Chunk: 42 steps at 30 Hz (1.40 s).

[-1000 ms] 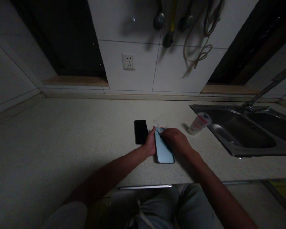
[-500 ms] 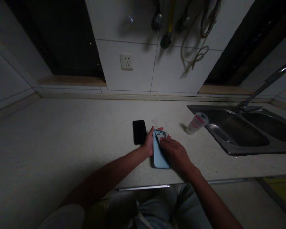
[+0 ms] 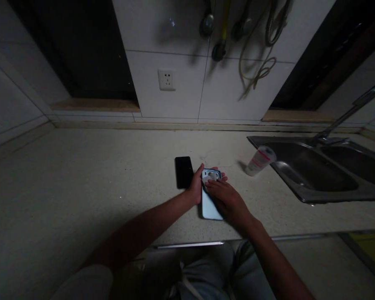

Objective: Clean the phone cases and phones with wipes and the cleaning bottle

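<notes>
A light blue phone case (image 3: pixel 210 209) lies tilted in my left hand (image 3: pixel 196 187), whose fingers reach beneath it and show past its top right edge. Whether a phone is inside the case I cannot tell. My right hand (image 3: pixel 230 201) presses a small white tissue (image 3: pixel 212 177) against the case's upper part, by the camera cutout. Just left of my left hand, a black smartphone (image 3: pixel 184 172) rests dark-screened on the counter.
To the right a clear plastic cup (image 3: pixel 260 161) with pink print stands near the double steel sink (image 3: pixel 300 196) and its faucet (image 3: pixel 346 112). A wall socket (image 3: pixel 166 80), pipes and a looped cord (image 3: pixel 259 74) are on the tiled wall behind the pale counter (image 3: pixel 81 179).
My right hand has slid the tissue slightly left across the top of the case. The case's face now looks paler, and more of the left fingers shows at its right edge.
</notes>
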Motion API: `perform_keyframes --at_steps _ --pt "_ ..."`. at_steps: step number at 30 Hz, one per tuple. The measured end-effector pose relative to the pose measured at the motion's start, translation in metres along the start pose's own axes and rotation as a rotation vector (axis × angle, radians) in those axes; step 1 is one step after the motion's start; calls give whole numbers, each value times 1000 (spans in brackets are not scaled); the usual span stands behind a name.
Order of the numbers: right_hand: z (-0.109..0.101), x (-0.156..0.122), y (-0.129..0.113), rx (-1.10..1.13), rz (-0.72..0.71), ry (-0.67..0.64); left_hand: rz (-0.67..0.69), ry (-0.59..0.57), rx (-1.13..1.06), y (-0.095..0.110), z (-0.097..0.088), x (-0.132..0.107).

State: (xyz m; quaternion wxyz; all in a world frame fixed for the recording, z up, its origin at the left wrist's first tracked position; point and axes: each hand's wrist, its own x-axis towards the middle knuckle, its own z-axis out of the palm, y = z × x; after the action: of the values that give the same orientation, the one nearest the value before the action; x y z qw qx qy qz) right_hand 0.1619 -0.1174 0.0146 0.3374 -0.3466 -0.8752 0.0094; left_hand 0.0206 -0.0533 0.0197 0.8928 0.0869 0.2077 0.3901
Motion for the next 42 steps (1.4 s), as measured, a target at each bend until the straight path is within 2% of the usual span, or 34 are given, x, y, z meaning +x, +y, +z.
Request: perform_keyframes --at_steps 6,11,16,19,22,27,29,34,38,42 --pt "-1 7 14 -78 -3 43 -73 17 18 2 6 -2" --pt "-3 23 15 -106 23 73 -157 8 -20 1 7 -4" --pt "1 43 5 -175 132 -24 -139 82 42 2 3 -4" --pt "1 48 -1 -153 146 -70 -79 31 34 2 0 -1" --pt "-4 42 -9 -83 94 -99 -29 -14 7 2 0 1" --pt "-20 20 -31 35 15 -207 52 26 -27 1 0 0" --pt "-27 10 -41 79 -31 -227 51 24 -22 2 1 -2" --pt "-40 -6 -58 158 -10 -333 35 32 2 2 4 -4" --pt "-47 -11 -57 116 -3 -367 52 55 29 1 5 -4" --pt "-51 -16 -45 1 -6 -368 56 52 27 1 3 -2"
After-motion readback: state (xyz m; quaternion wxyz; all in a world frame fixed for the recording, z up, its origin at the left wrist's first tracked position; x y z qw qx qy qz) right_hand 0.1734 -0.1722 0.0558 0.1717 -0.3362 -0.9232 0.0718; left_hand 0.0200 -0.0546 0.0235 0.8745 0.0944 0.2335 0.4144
